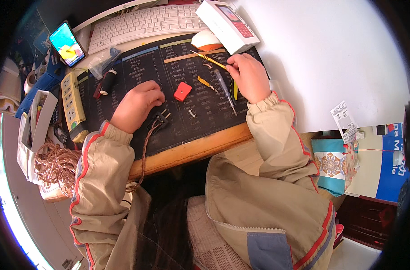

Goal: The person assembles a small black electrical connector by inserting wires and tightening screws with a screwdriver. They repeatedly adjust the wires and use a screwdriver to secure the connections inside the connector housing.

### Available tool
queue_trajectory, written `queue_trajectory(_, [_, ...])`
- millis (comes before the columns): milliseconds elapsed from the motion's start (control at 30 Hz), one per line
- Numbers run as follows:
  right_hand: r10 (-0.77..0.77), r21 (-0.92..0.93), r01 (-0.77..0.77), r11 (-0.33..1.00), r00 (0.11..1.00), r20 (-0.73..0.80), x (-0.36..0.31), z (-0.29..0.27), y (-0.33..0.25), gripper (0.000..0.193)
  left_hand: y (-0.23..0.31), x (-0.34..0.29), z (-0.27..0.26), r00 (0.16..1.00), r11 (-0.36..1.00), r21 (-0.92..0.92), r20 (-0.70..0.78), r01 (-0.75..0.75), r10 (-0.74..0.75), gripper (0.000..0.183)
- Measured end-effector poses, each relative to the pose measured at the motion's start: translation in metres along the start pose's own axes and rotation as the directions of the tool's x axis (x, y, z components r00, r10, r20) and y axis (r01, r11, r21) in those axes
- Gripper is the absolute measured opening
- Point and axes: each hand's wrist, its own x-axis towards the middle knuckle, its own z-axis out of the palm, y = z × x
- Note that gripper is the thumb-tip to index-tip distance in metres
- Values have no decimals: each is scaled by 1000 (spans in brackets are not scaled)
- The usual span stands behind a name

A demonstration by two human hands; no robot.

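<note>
My left hand [139,105] rests over the black mat with its fingers curled together; whatever they may pinch is hidden. Just beside it lies an opened black plug [159,121] with two metal prongs, joined to a brown twisted cord [145,150] that runs over the desk edge. My right hand [251,77] pinches the end of a slim yellow screwdriver [211,60] between thumb and finger. Below that hand are a clear-handled screwdriver [224,87], a yellow-and-black tool [235,91] and a small yellow piece [205,83]. A red plastic piece [182,91] with a hole sits between my hands, near small white bits [192,113].
At the back stand a white keyboard [142,27], a mouse [206,40] and a white phone box [227,27]. Leftward are a lit phone [67,44], a power strip [73,101], a black cylinder [108,82] and coiled cord [56,164]. A white panel [331,58] borders the right.
</note>
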Motion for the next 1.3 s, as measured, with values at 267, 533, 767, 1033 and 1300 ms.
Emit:
queue_trajectory(267, [-40,57,41,998,999,-28,11,1,-9,16,34,-12,-21,891,854,-445,-223,268,-396,1])
queue_trajectory(533, [128,899,-44,435,992,-13,-29,-52,-79,16,92,-67,-19,700,123,-988,-20,97,-713,18])
queue_trajectory(767, [2,990,-88,112,996,88,-53,-75,-122,23,113,-77,-10,745,155,-984,-35,92,-666,32])
queue_trajectory(1033, [45,967,13,255,999,-26,-63,-75,-137,30,117,-78,-1,769,115,-993,-46,36,-637,33])
queue_trajectory(1300, [-22,945,92,313,996,-89,-64,-75,-142,29,118,-75,1,787,168,-985,-73,40,-613,31])
